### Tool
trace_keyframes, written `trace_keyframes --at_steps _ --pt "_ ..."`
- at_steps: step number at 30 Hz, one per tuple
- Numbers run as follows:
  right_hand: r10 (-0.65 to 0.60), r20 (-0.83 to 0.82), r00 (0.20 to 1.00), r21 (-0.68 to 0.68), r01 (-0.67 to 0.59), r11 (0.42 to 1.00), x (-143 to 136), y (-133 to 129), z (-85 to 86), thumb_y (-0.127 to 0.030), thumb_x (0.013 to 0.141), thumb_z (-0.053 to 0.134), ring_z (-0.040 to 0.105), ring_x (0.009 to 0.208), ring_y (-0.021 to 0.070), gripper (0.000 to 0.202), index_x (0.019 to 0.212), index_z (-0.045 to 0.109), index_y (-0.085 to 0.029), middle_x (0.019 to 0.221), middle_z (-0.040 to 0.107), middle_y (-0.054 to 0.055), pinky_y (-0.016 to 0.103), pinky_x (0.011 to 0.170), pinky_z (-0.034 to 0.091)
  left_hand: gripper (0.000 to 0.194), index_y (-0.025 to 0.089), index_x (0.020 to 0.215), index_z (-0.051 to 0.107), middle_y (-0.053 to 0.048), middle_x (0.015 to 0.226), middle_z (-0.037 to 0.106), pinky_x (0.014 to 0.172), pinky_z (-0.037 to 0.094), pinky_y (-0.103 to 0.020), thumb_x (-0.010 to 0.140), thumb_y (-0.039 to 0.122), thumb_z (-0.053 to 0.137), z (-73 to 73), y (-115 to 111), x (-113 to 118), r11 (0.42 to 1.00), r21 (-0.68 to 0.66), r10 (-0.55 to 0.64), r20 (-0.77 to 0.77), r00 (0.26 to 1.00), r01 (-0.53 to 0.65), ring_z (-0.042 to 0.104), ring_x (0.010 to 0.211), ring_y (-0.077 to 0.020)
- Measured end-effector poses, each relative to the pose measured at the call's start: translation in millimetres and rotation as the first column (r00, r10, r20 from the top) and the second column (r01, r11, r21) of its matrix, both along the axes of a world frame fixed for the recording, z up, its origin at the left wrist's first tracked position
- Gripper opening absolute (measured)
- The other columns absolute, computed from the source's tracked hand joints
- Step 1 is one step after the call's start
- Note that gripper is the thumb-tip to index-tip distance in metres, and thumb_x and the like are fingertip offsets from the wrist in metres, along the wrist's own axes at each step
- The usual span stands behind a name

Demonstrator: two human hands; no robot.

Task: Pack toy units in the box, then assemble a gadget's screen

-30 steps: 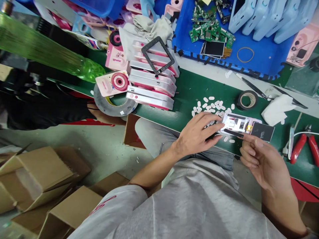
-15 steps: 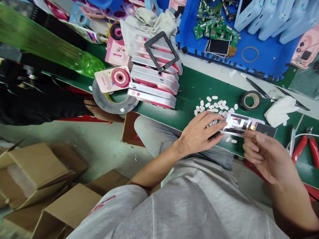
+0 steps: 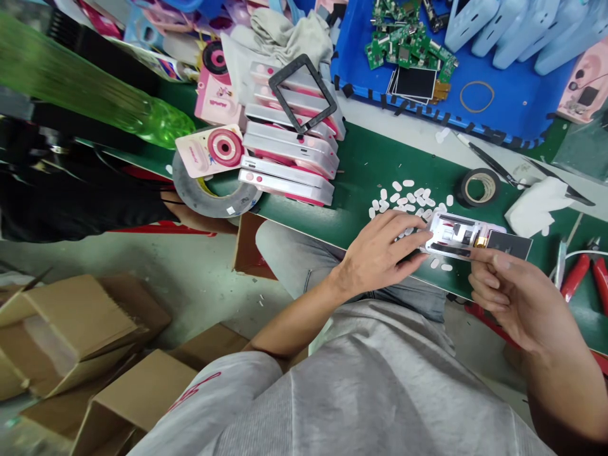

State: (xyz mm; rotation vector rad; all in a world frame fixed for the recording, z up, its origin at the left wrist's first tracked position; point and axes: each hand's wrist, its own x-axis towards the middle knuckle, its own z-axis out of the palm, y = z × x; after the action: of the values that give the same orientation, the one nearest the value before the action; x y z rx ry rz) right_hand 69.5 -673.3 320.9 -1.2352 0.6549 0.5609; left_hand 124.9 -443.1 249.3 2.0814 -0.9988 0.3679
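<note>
An opened toy camera casing (image 3: 456, 232) lies low over the green bench, its white inner side up. A small dark display panel (image 3: 512, 245) sticks out past its right end, joined by an orange flex strip (image 3: 481, 241). My left hand (image 3: 382, 250) grips the casing's left end between thumb and fingers. At the lower right edge, my right hand (image 3: 510, 285) pinches the casing with thumb and forefinger, the other fingers curled. What is under the fingertips is hidden. White oval stickers (image 3: 412, 200) lie scattered just beyond my left hand.
Stacked pink-and-white cameras (image 3: 289, 158) stand to the left, a black frame (image 3: 303, 94) on top. Behind is a blue tray (image 3: 503, 117) with circuit boards. Black tape (image 3: 479, 187), tweezers (image 3: 489, 158), tissue (image 3: 536, 206) and red-handled pliers (image 3: 576, 277) sit right. Another person's arm (image 3: 190, 215) is left.
My right hand has shifted slightly to the right, along with the display panel. My left hand keeps its hold on the casing. The view has moved a little.
</note>
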Motion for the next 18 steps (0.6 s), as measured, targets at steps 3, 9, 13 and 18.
trace_keyframes --at_steps 3,9,13,18 --pt "0.005 0.003 1.0 0.007 -0.005 1.0 -1 -1 -0.7 -0.052 0.079 0.081 0.02 0.052 0.007 0.035 0.092 0.076 -0.02 0.066 0.034 -0.005 0.024 0.041 0.016 0.029 0.022 0.124 0.054 -0.01 0.116 0.069 0.086 0.057 -0.04 0.096 0.028 0.063 -0.4 0 0 1.0 0.003 0.001 -0.005 1.0 -0.001 0.066 0.102 -0.0232" --pt "-0.009 0.024 1.0 0.038 0.008 0.999 2 1 7.9 -0.056 0.073 0.086 0.02 0.049 0.0073 0.038 0.091 0.077 -0.023 0.062 0.034 -0.006 0.025 0.04 0.015 0.028 0.022 0.122 0.054 -0.009 0.114 0.069 0.086 0.057 -0.039 0.096 0.027 0.063 1.5 -2 0 1.0 0.014 0.011 -0.005 1.0 -0.011 0.066 0.1 -0.0221" --pt "-0.012 0.008 1.0 0.084 0.011 0.996 3 5 10.0 -0.056 0.069 0.088 0.022 0.049 0.0072 0.04 0.089 0.078 -0.023 0.061 0.034 -0.005 0.024 0.04 0.014 0.029 0.02 0.121 0.055 -0.01 0.113 0.07 0.085 0.057 -0.038 0.095 0.027 0.066 1.9 -2 0 1.0 0.006 0.012 0.021 1.0 -0.013 0.066 0.099 -0.0218" --pt "0.004 0.002 1.0 0.064 -0.004 0.998 1 7 3.9 -0.055 0.074 0.085 0.021 0.051 0.0073 0.039 0.09 0.077 -0.021 0.064 0.035 -0.004 0.024 0.041 0.015 0.029 0.022 0.124 0.055 -0.009 0.115 0.069 0.086 0.057 -0.039 0.097 0.029 0.063 0.5 -2 -1 1.0 0.014 0.023 -0.009 1.0 -0.023 0.066 0.1 -0.0219"
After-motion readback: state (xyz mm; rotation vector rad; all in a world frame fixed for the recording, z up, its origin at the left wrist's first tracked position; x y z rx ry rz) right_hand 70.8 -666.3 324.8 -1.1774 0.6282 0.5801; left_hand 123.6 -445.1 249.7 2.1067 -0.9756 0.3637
